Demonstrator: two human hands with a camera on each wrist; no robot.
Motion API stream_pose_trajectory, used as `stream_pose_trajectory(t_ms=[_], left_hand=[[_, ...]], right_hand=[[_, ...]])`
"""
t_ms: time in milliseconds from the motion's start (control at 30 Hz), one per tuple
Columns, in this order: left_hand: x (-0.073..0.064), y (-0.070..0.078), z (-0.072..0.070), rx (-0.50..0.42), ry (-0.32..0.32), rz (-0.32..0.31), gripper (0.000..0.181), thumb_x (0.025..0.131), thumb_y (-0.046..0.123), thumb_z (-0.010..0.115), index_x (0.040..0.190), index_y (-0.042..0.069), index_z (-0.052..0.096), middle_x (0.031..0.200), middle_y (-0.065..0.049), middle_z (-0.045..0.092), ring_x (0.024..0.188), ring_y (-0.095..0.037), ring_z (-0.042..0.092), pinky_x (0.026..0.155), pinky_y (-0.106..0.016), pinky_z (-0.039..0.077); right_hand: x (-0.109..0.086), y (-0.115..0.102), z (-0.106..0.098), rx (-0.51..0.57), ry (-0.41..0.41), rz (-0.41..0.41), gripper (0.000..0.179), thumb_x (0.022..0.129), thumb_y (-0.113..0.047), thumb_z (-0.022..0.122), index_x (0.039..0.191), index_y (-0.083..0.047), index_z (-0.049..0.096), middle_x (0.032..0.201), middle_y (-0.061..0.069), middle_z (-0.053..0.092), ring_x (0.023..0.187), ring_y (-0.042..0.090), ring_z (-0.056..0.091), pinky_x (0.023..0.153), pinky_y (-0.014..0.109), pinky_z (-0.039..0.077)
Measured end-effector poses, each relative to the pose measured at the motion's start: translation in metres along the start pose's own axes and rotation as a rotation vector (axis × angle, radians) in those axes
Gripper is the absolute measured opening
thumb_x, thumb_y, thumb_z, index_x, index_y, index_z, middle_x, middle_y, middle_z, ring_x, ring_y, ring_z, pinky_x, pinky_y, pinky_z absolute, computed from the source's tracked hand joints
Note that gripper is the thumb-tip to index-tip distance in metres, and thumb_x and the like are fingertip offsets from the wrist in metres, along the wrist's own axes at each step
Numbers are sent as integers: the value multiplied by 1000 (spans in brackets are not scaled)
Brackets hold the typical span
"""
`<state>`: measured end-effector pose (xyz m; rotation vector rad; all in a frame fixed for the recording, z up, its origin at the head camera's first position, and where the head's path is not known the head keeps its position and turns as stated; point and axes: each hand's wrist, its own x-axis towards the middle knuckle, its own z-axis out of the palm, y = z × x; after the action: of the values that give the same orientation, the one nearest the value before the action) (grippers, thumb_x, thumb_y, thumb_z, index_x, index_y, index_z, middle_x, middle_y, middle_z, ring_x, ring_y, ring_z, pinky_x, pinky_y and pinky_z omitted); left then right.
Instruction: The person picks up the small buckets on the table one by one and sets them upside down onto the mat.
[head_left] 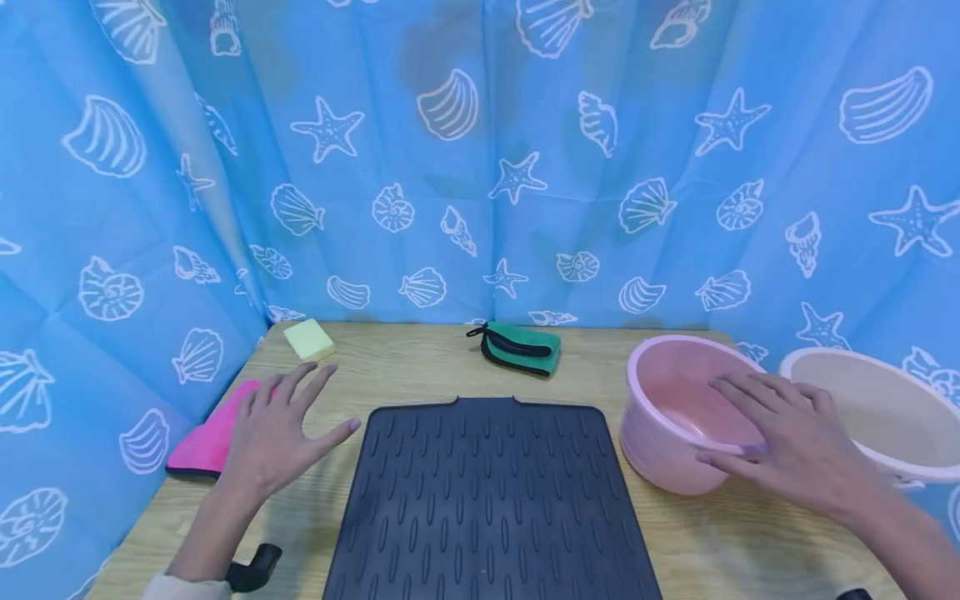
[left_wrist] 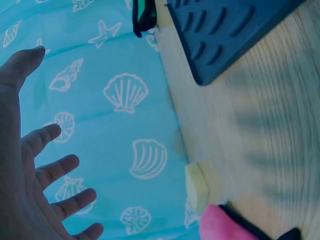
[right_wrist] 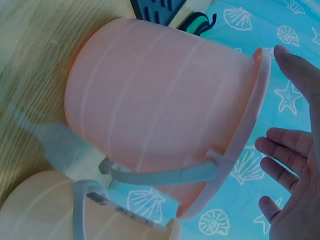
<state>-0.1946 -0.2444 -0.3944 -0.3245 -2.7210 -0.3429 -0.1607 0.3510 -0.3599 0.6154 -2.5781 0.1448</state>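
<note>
My left hand [head_left: 281, 433] hovers above the left of the table with its fingers spread and holds nothing. Closest to it lies a bright pink cloth [head_left: 206, 442] with dark edging, and a pale yellow sponge [head_left: 309, 340] sits just beyond. On the right, my right hand [head_left: 795, 442] hangs over the near rim of a pink bucket [head_left: 667, 450], fingers apart. In the right wrist view the thumb is close to the bucket's rim, and the palm stands off from it. A grey handle [right_wrist: 165, 176] hangs down the bucket's side.
Between the hands lies a dark ribbed mat [head_left: 491, 500]. Behind it is a folded green cloth [head_left: 521, 348] with black edging and a loop. A cream bucket [head_left: 885, 408] stands right of the pink one. A blue shell-patterned curtain [head_left: 420, 208] encloses the wooden table [head_left: 405, 358].
</note>
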Motion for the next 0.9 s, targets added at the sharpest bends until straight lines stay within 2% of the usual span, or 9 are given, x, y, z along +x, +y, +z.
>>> stream_pose_trajectory(t_ms=[200,367,467,567,667,733,833,900], left_hand=[[0,5,8,-48,4,11,82,86,69,61,154,28,41,151,-11,42,131,-46,37,99,-69,28],[0,8,14,-106,-3,15,80,87,66,63,153,25,42,151,-11,41,130,-48,38,98,-70,27],[-1,11,17,-122,-8,16,80,87,65,63,153,24,42,151,-11,42,130,-48,38,97,-70,27],[-1,13,22,-133,-16,20,80,87,66,63,153,24,42,151,-9,42,130,-46,39,98,-69,28],[-1,16,27,-145,-32,24,80,88,66,63,153,24,42,151,-9,42,130,-47,39,101,-70,26],[-1,18,30,-150,-46,23,80,88,66,62,153,23,42,151,-10,42,132,-47,39,104,-71,23],[-2,19,34,-155,-60,22,81,88,65,63,152,21,43,150,-11,42,133,-47,39,105,-71,23],[-2,19,36,-154,-63,20,81,88,66,63,152,20,44,150,-11,42,132,-47,39,103,-71,25]], right_hand=[[0,-2,3,-6,38,-96,82,66,-60,83,128,-9,65,130,16,61,120,38,51,80,55,30],[-2,-1,6,20,59,-136,73,67,-55,85,120,-8,68,119,12,66,114,35,54,80,51,30],[-3,-1,8,43,62,-168,62,69,-49,86,113,-9,70,110,7,69,108,31,55,78,46,31],[-2,0,9,48,72,-234,46,74,-46,83,104,-12,74,100,-1,71,98,24,58,75,39,33],[-1,1,11,56,90,-316,35,89,-50,70,93,-16,75,90,-8,70,85,15,59,73,33,38],[1,1,13,66,113,-368,42,99,-53,56,88,-17,74,84,-10,67,77,11,59,71,28,43],[2,-1,17,77,156,-405,55,105,-52,37,81,-16,71,78,-10,63,69,8,56,63,22,47],[3,-1,20,76,196,-402,55,106,-48,33,77,-16,67,73,-10,57,64,5,51,56,17,44]])
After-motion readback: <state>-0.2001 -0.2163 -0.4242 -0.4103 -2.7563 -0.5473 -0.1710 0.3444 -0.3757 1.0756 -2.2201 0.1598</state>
